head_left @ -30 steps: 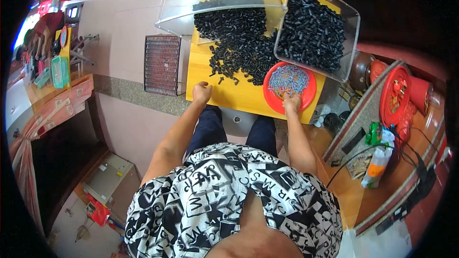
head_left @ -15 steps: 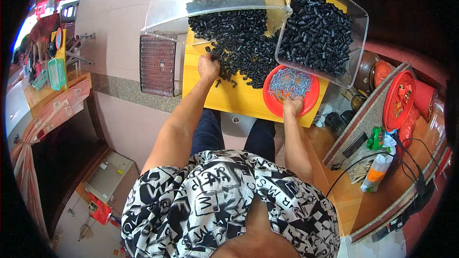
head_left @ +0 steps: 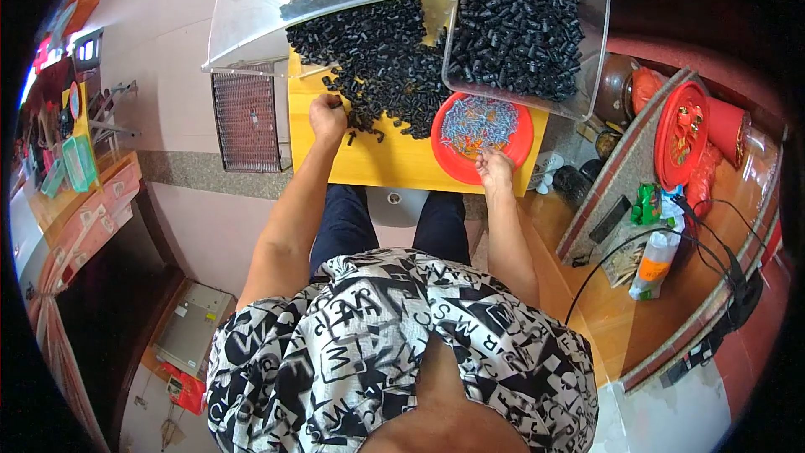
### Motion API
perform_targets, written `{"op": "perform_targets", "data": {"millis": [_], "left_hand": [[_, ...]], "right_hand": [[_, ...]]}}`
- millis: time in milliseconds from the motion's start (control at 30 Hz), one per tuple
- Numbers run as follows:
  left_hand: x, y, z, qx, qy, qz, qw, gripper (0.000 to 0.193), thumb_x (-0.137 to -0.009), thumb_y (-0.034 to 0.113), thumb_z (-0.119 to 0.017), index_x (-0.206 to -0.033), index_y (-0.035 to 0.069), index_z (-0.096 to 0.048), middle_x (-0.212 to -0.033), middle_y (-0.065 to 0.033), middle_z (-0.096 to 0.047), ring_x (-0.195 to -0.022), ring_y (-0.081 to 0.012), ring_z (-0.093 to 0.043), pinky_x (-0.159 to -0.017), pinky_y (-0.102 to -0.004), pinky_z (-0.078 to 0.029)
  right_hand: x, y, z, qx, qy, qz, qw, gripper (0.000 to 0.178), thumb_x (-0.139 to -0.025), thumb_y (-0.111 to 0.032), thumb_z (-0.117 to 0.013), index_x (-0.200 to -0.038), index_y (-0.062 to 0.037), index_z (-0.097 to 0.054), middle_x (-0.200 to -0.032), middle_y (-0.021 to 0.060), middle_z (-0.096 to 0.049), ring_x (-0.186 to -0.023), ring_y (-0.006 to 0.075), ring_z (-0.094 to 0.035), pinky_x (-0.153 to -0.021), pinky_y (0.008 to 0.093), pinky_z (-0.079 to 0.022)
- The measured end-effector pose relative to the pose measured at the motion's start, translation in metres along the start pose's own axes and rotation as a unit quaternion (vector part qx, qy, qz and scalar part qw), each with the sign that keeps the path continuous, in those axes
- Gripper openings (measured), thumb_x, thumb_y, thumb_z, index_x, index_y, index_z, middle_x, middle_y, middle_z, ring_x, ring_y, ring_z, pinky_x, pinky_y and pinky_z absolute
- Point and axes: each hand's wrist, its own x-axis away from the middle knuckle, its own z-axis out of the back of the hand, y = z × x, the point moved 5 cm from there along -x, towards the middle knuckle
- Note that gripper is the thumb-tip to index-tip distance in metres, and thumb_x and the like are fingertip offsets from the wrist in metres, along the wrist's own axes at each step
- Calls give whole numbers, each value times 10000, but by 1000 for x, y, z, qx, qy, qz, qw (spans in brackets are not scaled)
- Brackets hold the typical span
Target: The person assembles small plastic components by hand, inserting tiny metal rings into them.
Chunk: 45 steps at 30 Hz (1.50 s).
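Observation:
My left hand is closed at the near left edge of a spread of small black plastic parts on the yellow table. A black plastic part shows at its fingertips. On the right, my right hand is over the near rim of a round red plate, its fingers pinched together. Whatever is between those fingertips is too small to make out. The plate holds a heap of small thin silvery-blue metal pieces that look like screws.
A clear plastic bin lies tipped, black parts spilling from its mouth. Another clear bin, full of black parts, stands beside the plate. A dark slatted rack is left of the yellow table. Shelving with cables flanks the right.
The whole view has shifted, so the table appears farther left and higher. My left hand has drawn slightly nearer and left of the black parts. My right hand's fingers now show pinched over the plate.

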Motion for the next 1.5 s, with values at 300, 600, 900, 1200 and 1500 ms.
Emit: {"op": "perform_targets", "data": {"millis": [300,600,900,1200,1500], "left_hand": [[88,41,8,288,-181,44,939,135,-686,-62,-582,-726,52,-521,-648,11,-520,-586,-77,-480,-529,-200,-384],[144,110,30,398,-337,53,851,145,-692,-47,-592,-803,38,-557,-694,-13,-564,-586,-91,-533,-504,-206,-398],[186,184,110,500,-389,-34,773,169,-726,3,-619,-882,2,-555,-765,-54,-587,-635,-108,-542,-585,-214,-442],[212,210,171,510,-375,-106,767,213,-718,-5,-628,-922,-6,-564,-810,-62,-593,-710,-110,-548,-658,-232,-462],[215,212,197,487,-336,-156,791,179,-735,12,-616,-910,3,-579,-806,-30,-583,-715,-91,-532,-670,-218,-446]], "right_hand": [[19,-1,0,-135,-152,-63,977,62,-815,-21,-485,-869,-52,-479,-733,44,-504,-616,165,-491,-539,270,-438],[100,-49,-44,-76,-222,-16,972,10,-829,-52,-475,-837,-46,-477,-746,75,-530,-625,186,-545,-547,267,-466],[278,-123,-101,34,-421,223,879,105,-846,-139,-502,-825,-36,-493,-686,23,-519,-492,68,-456,-424,181,-353],[355,-141,-101,102,-383,413,820,87,-840,-101,-515,-862,-28,-472,-695,20,-525,-551,55,-498,-468,167,-389],[385,-138,-102,120,-392,458,789,93,-827,-64,-528,-899,-15,-496,-711,1,-526,-593,58,-509,-508,172,-397]]}}
